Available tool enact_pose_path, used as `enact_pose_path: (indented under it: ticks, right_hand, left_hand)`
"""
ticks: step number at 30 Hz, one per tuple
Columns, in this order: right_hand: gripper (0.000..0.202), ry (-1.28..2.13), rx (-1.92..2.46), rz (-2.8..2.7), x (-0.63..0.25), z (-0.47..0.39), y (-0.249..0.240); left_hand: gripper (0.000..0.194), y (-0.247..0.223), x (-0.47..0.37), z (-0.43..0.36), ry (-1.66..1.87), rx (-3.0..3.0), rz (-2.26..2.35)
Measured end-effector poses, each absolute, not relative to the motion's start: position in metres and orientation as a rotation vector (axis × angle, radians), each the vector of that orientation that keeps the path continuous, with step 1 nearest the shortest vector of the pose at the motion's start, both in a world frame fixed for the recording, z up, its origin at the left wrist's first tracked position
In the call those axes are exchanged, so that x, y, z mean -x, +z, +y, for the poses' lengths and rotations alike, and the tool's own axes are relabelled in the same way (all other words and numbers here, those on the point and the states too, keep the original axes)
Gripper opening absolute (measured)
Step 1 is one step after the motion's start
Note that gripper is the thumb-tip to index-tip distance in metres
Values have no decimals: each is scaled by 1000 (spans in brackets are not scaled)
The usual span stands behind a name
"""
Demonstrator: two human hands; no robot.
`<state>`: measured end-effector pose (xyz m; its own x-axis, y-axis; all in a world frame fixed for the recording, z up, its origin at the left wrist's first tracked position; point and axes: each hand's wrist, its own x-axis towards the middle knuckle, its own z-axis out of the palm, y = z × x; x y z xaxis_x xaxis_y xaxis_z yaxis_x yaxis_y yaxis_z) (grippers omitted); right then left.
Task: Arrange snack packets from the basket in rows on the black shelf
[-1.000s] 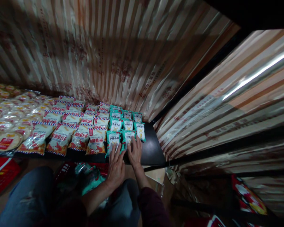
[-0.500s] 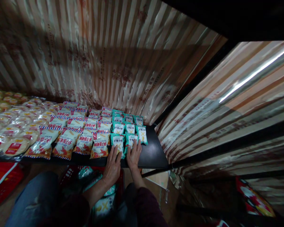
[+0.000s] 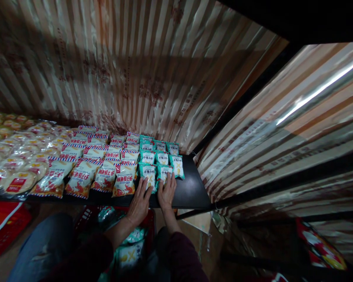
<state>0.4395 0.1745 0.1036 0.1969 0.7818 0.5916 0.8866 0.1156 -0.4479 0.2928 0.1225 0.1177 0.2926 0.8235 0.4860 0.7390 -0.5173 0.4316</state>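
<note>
Several teal-and-white snack packets stand in rows toward the right end of a black shelf [image 3: 191, 188]. My left hand [image 3: 140, 197] rests its fingertips on the lower part of the front-left teal packet [image 3: 149, 171], fingers extended. Against the front packet beside it [image 3: 165, 170] lies my right hand [image 3: 167, 192], its fingers also stretched out. Neither hand is wrapped around a packet. Another teal packet [image 3: 177, 164] leans just beyond my right fingertips. Red-and-white snack bags [image 3: 125, 178] stand directly left of the teal ones.
Round wrapped crackers [image 3: 19, 182] cover the shelf's left part. Below the shelf, a red basket [image 3: 151, 223] holds more teal packets [image 3: 130, 254]. Another red basket [image 3: 20, 221] is at lower left. A dark frame bar [image 3: 253, 196] and striped sheeting [image 3: 153, 78] bound the shelf.
The two front teal packets sit slightly farther back on the shelf, more upright. Both hands remain on them, with my left hand shifted slightly.
</note>
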Motion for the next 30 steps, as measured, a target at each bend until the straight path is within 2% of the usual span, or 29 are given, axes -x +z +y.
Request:
enact_pose_path:
  ticks: [6, 11, 19, 26, 30]
  right_hand:
    - [50, -159, 1685, -1567, -440, 175, 102]
    - [49, -168, 1690, -1572, -439, 174, 103]
    - [49, -183, 1685, -1591, -439, 174, 106]
    - [48, -175, 1681, -1596, -440, 175, 105]
    - [48, -175, 1684, -1586, -440, 175, 105]
  left_hand:
    - [50, 124, -298, 131, 1080, -2362, 1506]
    - [60, 121, -304, 139, 1116, -2289, 1603]
    - [63, 118, -304, 155, 1163, -2323, 1535]
    - [63, 115, -302, 155, 1165, -2437, 1588]
    - [55, 113, -302, 152, 1110, -2566, 1602]
